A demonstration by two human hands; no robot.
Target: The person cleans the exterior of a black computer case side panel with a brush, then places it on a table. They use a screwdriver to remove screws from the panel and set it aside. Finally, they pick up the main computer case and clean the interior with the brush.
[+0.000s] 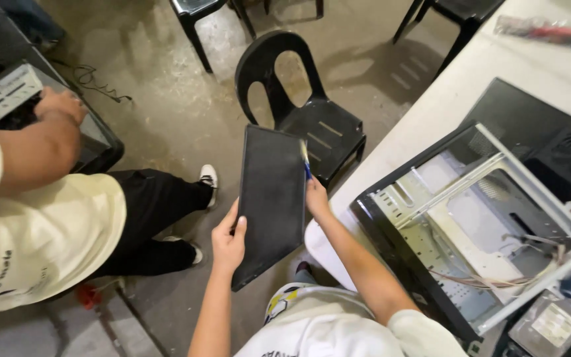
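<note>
Black side panel held off the floor between both hands: left hand grasping its near edge, right hand pinching the far edge with a blue tool. Thin grip; panel could slip onto the black chair beyond, or knock the open computer case on the counter right of the right hand.

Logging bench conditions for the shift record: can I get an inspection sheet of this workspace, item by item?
Surface: white table at right; bare concrete floor below.
Job's things: black flat panel held upright off the table; blue-handled tool along its right edge, tip hidden.
Clutter: opened computer case lying on the table, interior exposed; black cover behind it; a drive at the corner; clear packet at the far edge.
Hands: left hand grips the panel's left edge; right hand holds its right edge with the tool.
Cables: loose wires inside the case; black cord on the floor.
Surroundings: black plastic chair; a seated co-worker at left, hand on another case.
</note>
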